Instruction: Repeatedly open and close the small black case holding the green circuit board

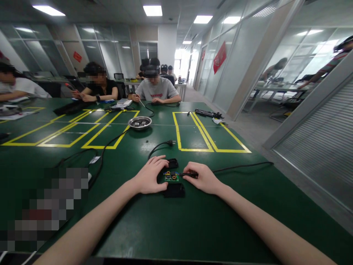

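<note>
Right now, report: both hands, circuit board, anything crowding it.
Left hand spread beside circuit board. Right hand pinching black cable at board's right. Board exposed, black case pieces on near and far sides.

Office, green worktable [209, 228]: right hand [201, 177] pinches black cable [242, 166] beside small circuit board [171, 176]; left hand [151, 175] spread at board's other side. Board lies between two black casing halves [174, 190]. Power plug [171, 142] on tabletop just beyond. Farther off, metal bowl [140, 123] of small parts, near yellow tape outlines [195, 149]. Across table, person in grey shirt [157, 88] grips thin tool; another in black [110, 87] sits alongside. Red banner [220, 57] on glass wall, right.
</note>
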{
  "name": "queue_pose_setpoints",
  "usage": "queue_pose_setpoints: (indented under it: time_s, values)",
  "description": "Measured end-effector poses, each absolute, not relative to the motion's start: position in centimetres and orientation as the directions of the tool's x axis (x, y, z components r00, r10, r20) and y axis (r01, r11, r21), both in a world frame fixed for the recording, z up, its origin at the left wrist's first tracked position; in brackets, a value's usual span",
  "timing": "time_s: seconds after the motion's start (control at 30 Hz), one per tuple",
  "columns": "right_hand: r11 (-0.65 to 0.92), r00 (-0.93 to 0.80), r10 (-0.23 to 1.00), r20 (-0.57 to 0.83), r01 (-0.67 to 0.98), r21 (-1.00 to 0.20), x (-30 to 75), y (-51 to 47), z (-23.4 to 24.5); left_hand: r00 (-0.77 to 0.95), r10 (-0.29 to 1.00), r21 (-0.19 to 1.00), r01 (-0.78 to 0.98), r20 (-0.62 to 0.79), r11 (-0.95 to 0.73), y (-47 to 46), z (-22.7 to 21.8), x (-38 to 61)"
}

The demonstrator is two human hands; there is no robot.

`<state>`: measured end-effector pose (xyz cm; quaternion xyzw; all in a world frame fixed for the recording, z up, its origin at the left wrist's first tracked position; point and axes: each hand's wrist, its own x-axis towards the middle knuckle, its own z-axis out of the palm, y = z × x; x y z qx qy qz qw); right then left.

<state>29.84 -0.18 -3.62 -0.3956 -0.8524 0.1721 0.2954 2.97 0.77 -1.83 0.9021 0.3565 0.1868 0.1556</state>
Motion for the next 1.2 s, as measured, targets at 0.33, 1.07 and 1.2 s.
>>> queue_pose_setpoints:
  time_s: [0.33,1.07,1.2]
  values:
    - [0.624,-0.491,0.781,0.385,0.596,-0.505,29.7,-0.1,-3.8,0.686,0.661,0.338,0.570,0.304,-0.749,1.3,-2.0,3.2]
    - [0.585,-0.446,0.811,0.379,0.637,-0.501,29.3,0.1,-3.9,0.642,0.706,0.384,0.596,0.299,-0.705,2.5,-1.3,0.3]
    - [0.577,-0.430,0.817,0.384,0.615,-0.538,29.1,-0.1,-3.5,0.630,0.729,0.436,0.596,0.268,-0.675,2.2,-0.4,0.3]
